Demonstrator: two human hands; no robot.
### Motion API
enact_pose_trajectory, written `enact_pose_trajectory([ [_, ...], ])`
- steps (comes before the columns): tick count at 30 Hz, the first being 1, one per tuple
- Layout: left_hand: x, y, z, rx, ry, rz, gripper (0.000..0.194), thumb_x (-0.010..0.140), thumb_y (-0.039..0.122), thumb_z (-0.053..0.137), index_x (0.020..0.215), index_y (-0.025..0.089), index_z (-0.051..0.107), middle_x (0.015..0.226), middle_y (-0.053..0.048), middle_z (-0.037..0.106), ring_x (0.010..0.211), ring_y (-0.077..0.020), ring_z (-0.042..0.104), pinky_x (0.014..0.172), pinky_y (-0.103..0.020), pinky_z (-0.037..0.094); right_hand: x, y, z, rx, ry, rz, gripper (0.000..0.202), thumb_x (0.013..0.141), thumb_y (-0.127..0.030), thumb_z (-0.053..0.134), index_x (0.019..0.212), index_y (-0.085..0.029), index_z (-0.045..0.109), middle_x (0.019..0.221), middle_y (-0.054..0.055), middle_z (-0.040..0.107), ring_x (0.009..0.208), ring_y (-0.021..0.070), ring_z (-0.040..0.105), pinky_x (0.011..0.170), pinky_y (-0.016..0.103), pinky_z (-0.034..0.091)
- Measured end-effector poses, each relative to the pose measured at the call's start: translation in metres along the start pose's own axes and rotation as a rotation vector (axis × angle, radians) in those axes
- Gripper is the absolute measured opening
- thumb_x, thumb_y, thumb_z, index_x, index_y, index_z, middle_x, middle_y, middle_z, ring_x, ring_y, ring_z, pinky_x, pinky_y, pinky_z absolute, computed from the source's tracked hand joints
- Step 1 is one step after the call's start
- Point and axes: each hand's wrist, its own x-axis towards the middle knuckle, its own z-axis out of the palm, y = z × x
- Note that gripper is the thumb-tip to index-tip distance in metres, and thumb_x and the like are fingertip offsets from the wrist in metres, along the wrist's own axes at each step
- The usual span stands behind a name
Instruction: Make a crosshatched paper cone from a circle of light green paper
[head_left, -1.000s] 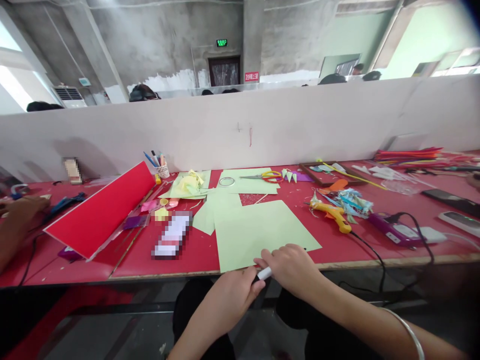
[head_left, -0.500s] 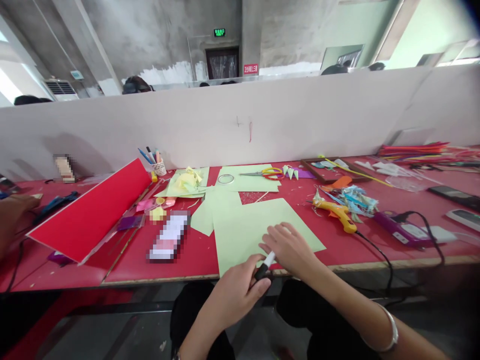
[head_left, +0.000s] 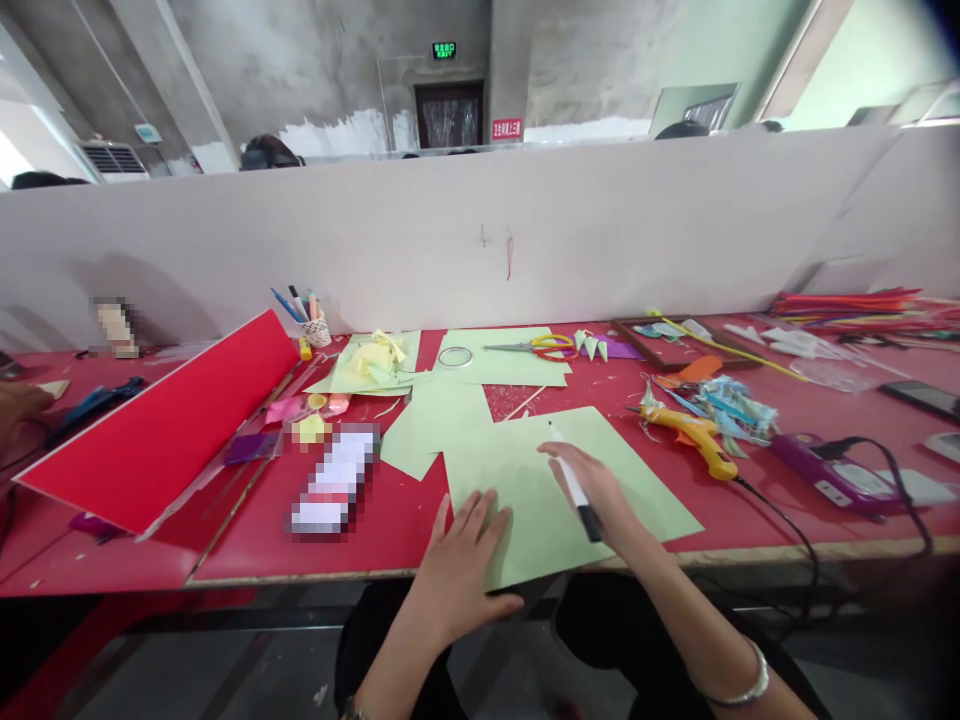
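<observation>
A large light-green sheet of paper (head_left: 525,500) lies on the red table in front of me, its near corner reaching past the table edge. My left hand (head_left: 465,560) rests with spread fingers on the sheet's left side. Over the right half of the sheet, my right hand (head_left: 600,490) is closed around a white marker (head_left: 573,478) with a black end. The marker tilts, its thin dark tip upward and away from me, apart from the paper as far as I can see. The black cap sits on the marker's rear end.
Yellow-handled scissors (head_left: 551,347) and a metal ring (head_left: 455,357) lie on green sheets behind. At right are a yellow glue gun (head_left: 694,435) and a purple power strip (head_left: 832,475) with cables. A phone (head_left: 335,480), a red board (head_left: 165,425) and a pen cup (head_left: 316,331) stand left.
My left hand has let go of the marker's black end and now lies flat on the paper. My right hand has moved right with the uncapped marker. The sheet has shifted slightly.
</observation>
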Motion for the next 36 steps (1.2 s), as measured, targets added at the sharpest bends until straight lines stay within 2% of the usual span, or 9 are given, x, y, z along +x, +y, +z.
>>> enact_pose_trajectory([
  [4, -0.006, -0.006, -0.02, -0.077, -0.025, 0.126, 0.075, 0.07, 0.063, 0.046, 0.133, 0.026, 0.028, 0.141, -0.005, 0.029, 0.128, -0.0243, 0.026, 0.105, -0.046, 0.018, -0.022, 0.002, 0.007, -0.298, -0.209, -0.142, 0.027, 0.083, -0.034, 0.043, 0.105, -0.02, 0.05, 0.122, 0.011, 0.052, 0.12, 0.0251, 0.04, 0.096, 0.046, 0.032],
  [6, 0.002, -0.018, -0.031, -0.084, 0.054, 0.098, 0.059, 0.081, 0.057, 0.031, 0.132, 0.026, 0.032, 0.138, -0.003, 0.035, 0.127, -0.0199, 0.029, 0.104, -0.039, 0.023, -0.032, 0.002, 0.006, -0.363, -0.273, -0.129, 0.028, 0.083, -0.037, 0.042, 0.105, -0.02, 0.049, 0.126, 0.011, 0.049, 0.124, 0.0246, 0.035, 0.099, 0.047, 0.028],
  [8, 0.019, -0.033, -0.036, -0.037, 0.141, 0.042, 0.052, 0.087, 0.049, 0.022, 0.131, 0.025, 0.033, 0.139, -0.002, 0.032, 0.128, -0.0185, 0.025, 0.105, -0.037, 0.023, -0.038, 0.001, 0.003, -0.383, -0.315, -0.115, 0.029, 0.083, -0.039, 0.041, 0.105, -0.02, 0.048, 0.129, 0.01, 0.047, 0.124, 0.0236, 0.034, 0.1, 0.046, 0.027],
  [14, 0.076, -0.068, -0.021, 0.112, 0.034, -0.042, 0.054, 0.086, 0.05, 0.022, 0.134, 0.024, 0.028, 0.143, -0.002, 0.022, 0.131, -0.0243, 0.018, 0.104, -0.049, 0.017, -0.046, 0.008, -0.006, -0.377, -0.333, -0.115, 0.031, 0.082, -0.041, 0.042, 0.106, -0.022, 0.048, 0.131, 0.008, 0.044, 0.125, 0.0214, 0.034, 0.101, 0.043, 0.027],
  [19, 0.083, -0.086, -0.017, 0.12, 0.068, -0.078, 0.058, 0.084, 0.055, 0.023, 0.134, 0.027, 0.026, 0.143, -0.001, 0.021, 0.131, -0.0238, 0.017, 0.104, -0.05, 0.015, -0.043, 0.013, -0.006, -0.358, -0.346, -0.131, 0.034, 0.082, -0.041, 0.043, 0.109, -0.022, 0.048, 0.131, 0.009, 0.044, 0.125, 0.022, 0.033, 0.101, 0.044, 0.027],
  [24, 0.086, -0.108, -0.025, 0.127, 0.138, -0.123, 0.051, 0.086, 0.048, 0.028, 0.131, 0.025, 0.033, 0.141, -0.005, 0.028, 0.13, -0.0274, 0.021, 0.102, -0.055, 0.016, -0.029, 0.012, -0.004, -0.328, -0.357, -0.125, 0.036, 0.082, -0.041, 0.043, 0.112, -0.022, 0.047, 0.132, 0.009, 0.043, 0.125, 0.0213, 0.032, 0.101, 0.044, 0.025],
  [27, 0.094, -0.106, -0.03, 0.12, 0.215, -0.111, 0.047, 0.086, 0.041, 0.032, 0.129, 0.02, 0.036, 0.138, -0.011, 0.033, 0.128, -0.0276, 0.025, 0.102, -0.054, 0.014, -0.023, 0.01, -0.002, -0.326, -0.36, -0.115, 0.037, 0.082, -0.042, 0.042, 0.113, -0.022, 0.047, 0.133, 0.009, 0.042, 0.126, 0.0211, 0.032, 0.101, 0.043, 0.025],
  [31, 0.11, -0.085, -0.035, 0.079, 0.254, 0.024, 0.037, 0.084, 0.035, 0.041, 0.118, 0.023, 0.047, 0.127, -0.006, 0.045, 0.119, -0.0206, 0.038, 0.101, -0.037, 0.027, -0.028, 0.007, 0.001, -0.351, -0.335, -0.113, 0.035, 0.083, -0.041, 0.04, 0.111, -0.021, 0.049, 0.13, 0.009, 0.045, 0.125, 0.0218, 0.033, 0.101, 0.045, 0.025],
  [36, 0.13, -0.07, -0.035, 0.017, 0.22, 0.112, 0.019, 0.083, 0.026, 0.044, 0.095, 0.02, 0.058, 0.099, -0.004, 0.057, 0.087, -0.0149, 0.055, 0.078, -0.025, 0.043, -0.042, 0.009, -0.002, -0.399, -0.292, -0.118, 0.032, 0.083, -0.04, 0.041, 0.108, -0.022, 0.05, 0.129, 0.009, 0.047, 0.124, 0.0225, 0.035, 0.1, 0.045, 0.028],
])
